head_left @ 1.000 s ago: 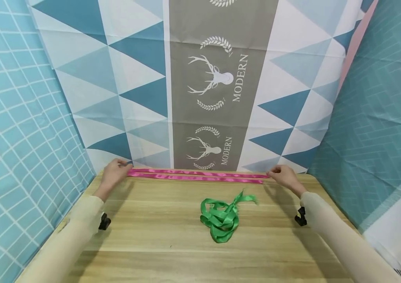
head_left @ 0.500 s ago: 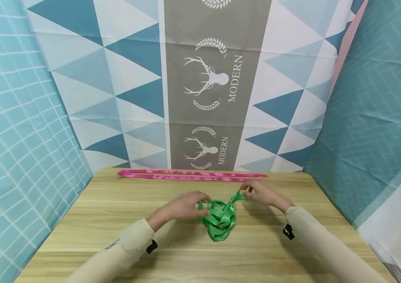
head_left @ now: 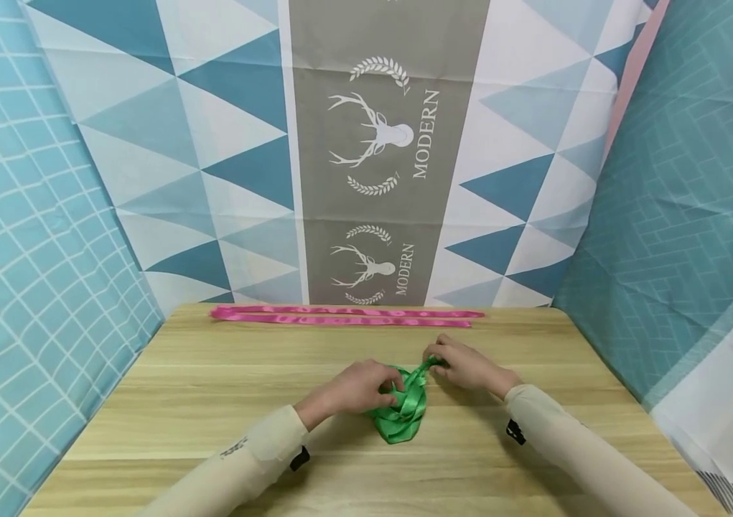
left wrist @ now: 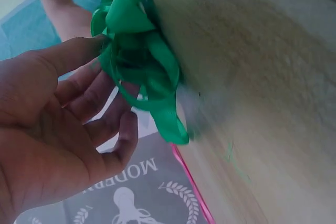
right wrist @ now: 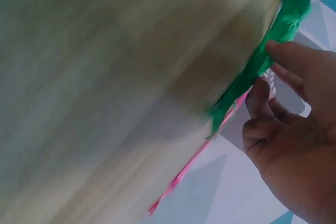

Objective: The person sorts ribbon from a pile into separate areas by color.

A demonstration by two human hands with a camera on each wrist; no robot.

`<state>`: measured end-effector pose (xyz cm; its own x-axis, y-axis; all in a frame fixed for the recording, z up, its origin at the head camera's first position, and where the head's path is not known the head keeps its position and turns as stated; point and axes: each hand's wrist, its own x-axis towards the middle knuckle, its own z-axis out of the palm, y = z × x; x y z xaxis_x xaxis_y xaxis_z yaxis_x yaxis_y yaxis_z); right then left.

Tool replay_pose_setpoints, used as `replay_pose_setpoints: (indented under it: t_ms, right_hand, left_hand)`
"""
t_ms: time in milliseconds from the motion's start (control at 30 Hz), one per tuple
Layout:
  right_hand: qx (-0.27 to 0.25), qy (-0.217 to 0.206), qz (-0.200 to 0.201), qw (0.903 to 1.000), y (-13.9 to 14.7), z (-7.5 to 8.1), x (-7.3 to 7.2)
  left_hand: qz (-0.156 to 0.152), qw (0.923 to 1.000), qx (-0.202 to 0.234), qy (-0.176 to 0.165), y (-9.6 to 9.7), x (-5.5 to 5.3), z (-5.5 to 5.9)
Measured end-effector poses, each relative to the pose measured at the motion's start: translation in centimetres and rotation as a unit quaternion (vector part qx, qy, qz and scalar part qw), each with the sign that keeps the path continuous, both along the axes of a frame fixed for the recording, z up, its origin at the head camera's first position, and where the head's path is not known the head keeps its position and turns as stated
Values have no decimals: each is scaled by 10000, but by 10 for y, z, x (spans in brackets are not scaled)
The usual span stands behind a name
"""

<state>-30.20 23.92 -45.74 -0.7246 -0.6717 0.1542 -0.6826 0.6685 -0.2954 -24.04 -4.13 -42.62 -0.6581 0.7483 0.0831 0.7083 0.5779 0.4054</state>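
A loosely bundled green satin ribbon (head_left: 401, 425) lies near the middle of the wooden table. At the bundle's left side, my left hand (head_left: 358, 388) grips its loops between thumb and fingers; in the left wrist view several folds of green ribbon (left wrist: 131, 17) stand beyond the fingertips. My right hand (head_left: 466, 368) pinches the gathered tail at the bundle's upper right. Seen from the right wrist, the thumb lies along the green ribbon (right wrist: 247, 77), whose loose end trails past the fingers onto the wood.
A pink ribbon (head_left: 340, 320), doubled into two long strands, stretches along the back edge of the table (head_left: 243, 402). Behind it hangs a patterned cloth (head_left: 250, 172). Blue tiled cloth (head_left: 24, 237) borders the left side, and teal cloth (head_left: 676, 215) the right.
Both hands have let go of the pink ribbon's ends at the back and come inward to the green ribbon. The left hand now grips the bundle, the right its tail.
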Motion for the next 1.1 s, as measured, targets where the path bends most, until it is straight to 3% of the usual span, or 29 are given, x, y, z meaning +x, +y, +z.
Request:
replay_pose_setpoints:
  t_ms: [200,367,567,767,1100]
  right_hand:
    - [60,482,-216,9986,1,1,2]
    - [69,562,-373,9977,7,4,4]
    - [-362,74,-463,9982,18,16,9]
    - [-1105,-545,-147,9923,28,33,16]
    - [-1501,-812,-232,9851,32,65,32]
  left_hand:
    - [-43,9996,41,-277,-18,0,5]
    - [-6,9994,19,-359,-42,1,9]
    - [145,9981,335,-503,-74,4,17]
    - [354,9956,628,-601,-104,4,21]
    - [742,9928,751,-566,-149,6,18]
